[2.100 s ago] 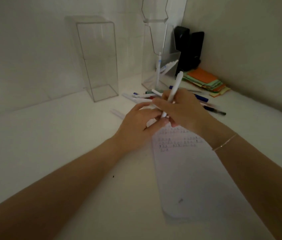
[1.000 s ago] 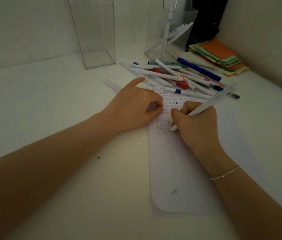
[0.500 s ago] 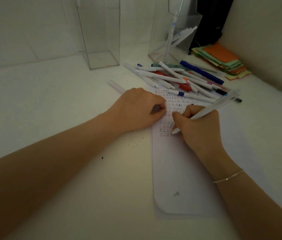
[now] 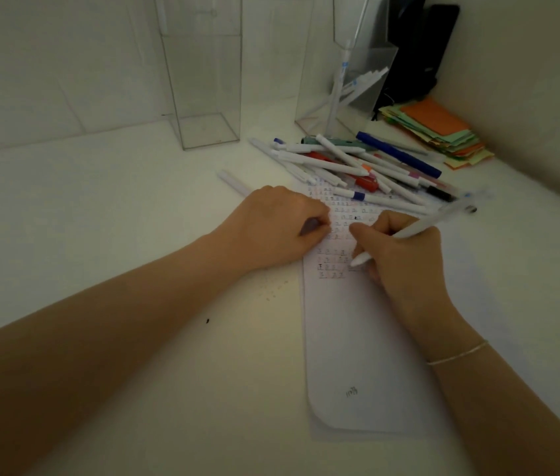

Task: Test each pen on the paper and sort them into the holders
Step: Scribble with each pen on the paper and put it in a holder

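From the head view, the right hand [image 4: 405, 259] pinches a slim white plastic pen [image 4: 416, 230], tip on the white sheet of paper [image 4: 357, 338] covered in small test marks. The left hand [image 4: 278, 225], fingers curled, presses the paper's upper left edge. Beyond the paper lie a heap of loose pens [image 4: 357, 166] and two clear acrylic holders [image 4: 203, 80]. The pen looks light, stiff and smooth; gripping low near the tip suits it.

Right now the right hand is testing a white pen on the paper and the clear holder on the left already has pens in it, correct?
Not quite: in the head view the left clear holder is empty. The right hand does press the white pen to the paper.
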